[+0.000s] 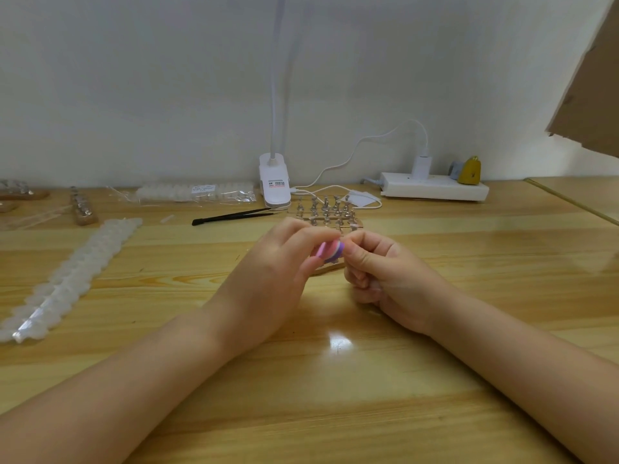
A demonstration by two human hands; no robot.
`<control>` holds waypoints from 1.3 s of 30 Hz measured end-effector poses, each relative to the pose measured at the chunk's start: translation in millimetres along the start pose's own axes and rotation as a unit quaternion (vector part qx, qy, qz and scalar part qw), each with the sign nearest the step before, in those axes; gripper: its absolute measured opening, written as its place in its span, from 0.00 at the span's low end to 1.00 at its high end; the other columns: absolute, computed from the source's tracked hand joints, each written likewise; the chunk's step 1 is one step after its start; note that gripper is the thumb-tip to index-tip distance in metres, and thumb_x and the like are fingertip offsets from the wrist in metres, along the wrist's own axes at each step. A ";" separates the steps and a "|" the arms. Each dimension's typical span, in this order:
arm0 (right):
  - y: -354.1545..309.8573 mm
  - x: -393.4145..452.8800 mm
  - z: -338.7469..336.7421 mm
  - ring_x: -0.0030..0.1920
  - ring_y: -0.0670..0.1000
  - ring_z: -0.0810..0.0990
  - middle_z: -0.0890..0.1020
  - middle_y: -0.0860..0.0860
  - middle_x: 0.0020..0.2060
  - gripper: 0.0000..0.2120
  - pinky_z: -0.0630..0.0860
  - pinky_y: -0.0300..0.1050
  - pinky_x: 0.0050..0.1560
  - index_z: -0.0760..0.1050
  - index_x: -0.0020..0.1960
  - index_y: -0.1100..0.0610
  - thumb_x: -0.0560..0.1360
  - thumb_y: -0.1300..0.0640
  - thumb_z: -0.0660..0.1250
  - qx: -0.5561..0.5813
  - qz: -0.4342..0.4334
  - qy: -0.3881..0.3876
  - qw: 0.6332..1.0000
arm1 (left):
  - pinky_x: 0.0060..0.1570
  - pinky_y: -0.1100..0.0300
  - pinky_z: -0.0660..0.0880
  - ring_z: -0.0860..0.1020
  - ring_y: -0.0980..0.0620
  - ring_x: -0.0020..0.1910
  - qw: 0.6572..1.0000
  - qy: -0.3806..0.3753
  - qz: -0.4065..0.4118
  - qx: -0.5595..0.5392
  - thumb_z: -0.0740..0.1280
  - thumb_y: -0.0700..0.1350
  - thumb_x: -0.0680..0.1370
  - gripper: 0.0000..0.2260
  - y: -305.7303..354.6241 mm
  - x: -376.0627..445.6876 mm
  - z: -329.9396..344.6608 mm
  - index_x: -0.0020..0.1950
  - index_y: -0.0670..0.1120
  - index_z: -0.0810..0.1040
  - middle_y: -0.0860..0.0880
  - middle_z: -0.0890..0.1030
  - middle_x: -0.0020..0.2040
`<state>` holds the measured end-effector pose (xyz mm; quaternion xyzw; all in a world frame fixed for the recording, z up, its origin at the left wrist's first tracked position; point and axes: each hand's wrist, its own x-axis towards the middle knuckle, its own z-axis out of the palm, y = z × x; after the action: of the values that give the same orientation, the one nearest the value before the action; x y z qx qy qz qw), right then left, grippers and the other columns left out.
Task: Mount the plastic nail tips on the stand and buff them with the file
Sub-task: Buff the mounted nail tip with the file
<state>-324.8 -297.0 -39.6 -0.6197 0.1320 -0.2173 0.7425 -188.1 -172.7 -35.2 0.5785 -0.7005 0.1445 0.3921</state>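
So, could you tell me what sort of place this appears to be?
Probably a small nail-craft workbench: a wooden table against a plain wall, with a clip-on lamp, strips of plastic nail tips and a stand of pegs.

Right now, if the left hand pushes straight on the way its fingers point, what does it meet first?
Probably the right hand: the left hand holds the file pointing right, almost against the right hand's fingertips. Depth unclear.

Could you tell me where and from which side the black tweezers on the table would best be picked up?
Grip the tweezers at mid-length, coming from above, fingers pinching across their narrow width. They lie flat and apart from other things, tips pointing right toward the lamp clamp; the thicker left end would probably also do.
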 end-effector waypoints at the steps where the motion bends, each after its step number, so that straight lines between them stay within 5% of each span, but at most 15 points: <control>1: -0.6 0.0 -0.2 0.25 0.43 0.64 0.69 0.47 0.25 0.05 0.57 0.33 0.23 0.73 0.42 0.58 0.72 0.56 0.65 0.006 0.001 0.003 1.000 | 0.48 0.47 0.78 0.78 0.44 0.48 1.000 -0.003 -0.009 0.009 0.66 0.35 0.77 0.12 -1.6 -0.8 -0.6 0.61 0.37 0.77 0.40 0.78 0.52; 7: -0.7 0.3 0.3 0.26 0.43 0.64 0.69 0.47 0.26 0.06 0.57 0.34 0.23 0.74 0.43 0.58 0.72 0.55 0.65 -0.011 -0.003 -0.001 1.000 | 0.50 0.54 0.77 0.78 0.47 0.49 0.999 0.022 0.033 -0.008 0.63 0.39 0.78 0.13 -0.8 1.7 -1.1 0.62 0.38 0.76 0.41 0.77 0.52; 12: 0.4 1.3 1.4 0.27 0.44 0.64 0.68 0.48 0.26 0.05 0.58 0.33 0.22 0.78 0.38 0.55 0.71 0.55 0.66 0.008 -0.003 0.003 1.000 | 0.45 0.42 0.77 0.79 0.39 0.47 0.999 -0.014 0.000 0.045 0.67 0.34 0.77 0.12 -13.1 -2.1 -1.5 0.60 0.36 0.77 0.37 0.78 0.51; 17: 0.4 0.6 1.3 0.26 0.44 0.64 0.68 0.48 0.26 0.05 0.59 0.32 0.21 0.76 0.40 0.57 0.71 0.55 0.67 -0.005 0.000 0.000 1.000 | 0.49 0.51 0.76 0.78 0.46 0.48 0.996 0.033 0.079 0.019 0.65 0.39 0.79 0.11 -0.8 1.6 -1.3 0.61 0.43 0.73 0.43 0.77 0.51; 21: -1.9 -0.3 1.5 0.27 0.44 0.64 0.69 0.47 0.25 0.05 0.55 0.33 0.22 0.77 0.38 0.57 0.71 0.56 0.66 0.005 0.008 0.000 1.000 | 0.40 0.45 0.78 0.78 0.41 0.43 0.995 0.017 0.035 0.093 0.69 0.34 0.75 0.11 -8.8 -0.8 -6.3 0.57 0.36 0.78 0.39 0.77 0.48; 26: -1.9 0.1 0.8 0.26 0.43 0.64 0.68 0.48 0.25 0.06 0.53 0.36 0.24 0.77 0.36 0.55 0.71 0.57 0.66 0.003 0.013 0.003 1.000 | 0.43 0.49 0.77 0.78 0.44 0.44 0.993 0.053 0.099 0.048 0.61 0.45 0.81 0.07 7.0 3.8 -3.9 0.59 0.46 0.70 0.42 0.77 0.48; 31: -2.8 0.2 0.2 0.27 0.44 0.66 0.71 0.46 0.25 0.05 0.55 0.35 0.24 0.76 0.37 0.55 0.71 0.55 0.67 0.010 0.027 -0.010 1.000 | 0.39 0.45 0.77 0.78 0.41 0.43 0.994 0.020 0.048 0.101 0.68 0.37 0.77 0.10 -6.0 -1.1 -7.4 0.58 0.43 0.75 0.40 0.78 0.48; 36: -2.0 1.3 -1.0 0.25 0.43 0.66 0.70 0.46 0.25 0.05 0.55 0.35 0.24 0.77 0.37 0.55 0.71 0.57 0.66 0.025 0.022 0.006 0.999 | 0.40 0.50 0.76 0.77 0.45 0.41 0.993 0.045 0.095 0.056 0.62 0.45 0.81 0.07 7.3 2.2 -0.4 0.58 0.46 0.70 0.43 0.77 0.47; 39: -2.5 1.6 -0.4 0.26 0.43 0.67 0.72 0.46 0.26 0.05 0.56 0.35 0.24 0.77 0.37 0.55 0.71 0.56 0.66 0.022 0.025 0.002 0.999 | 0.39 0.47 0.77 0.78 0.43 0.41 0.996 0.013 0.052 0.076 0.66 0.40 0.78 0.08 -0.8 -1.2 -2.8 0.57 0.40 0.77 0.41 0.77 0.47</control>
<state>-324.0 -298.4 -37.1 -0.5990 0.1445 -0.2026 0.7611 -186.2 -170.4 -34.5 0.5673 -0.7114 0.2258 0.3480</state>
